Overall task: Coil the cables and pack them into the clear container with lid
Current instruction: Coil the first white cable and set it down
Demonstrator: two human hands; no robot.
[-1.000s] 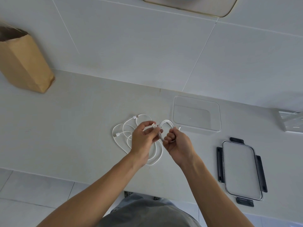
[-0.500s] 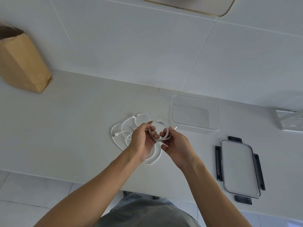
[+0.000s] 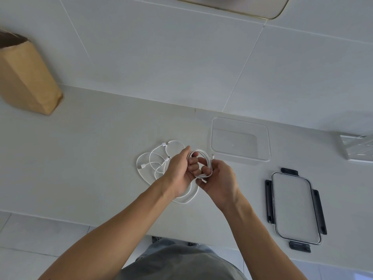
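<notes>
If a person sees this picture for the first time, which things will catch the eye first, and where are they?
First, the two hands at the centre: the left hand and right hand hold a small white cable coil together above the counter. Behind the left hand, loose white cables lie tangled. To the right stand the empty clear container and, nearer, its black-clipped lid; a brown paper bag stands far left.

Brown paper bag stands at far left of the pale counter against the white tiled wall, a clear plastic object lies at far right, tiled floor shows below the counter edge.
</notes>
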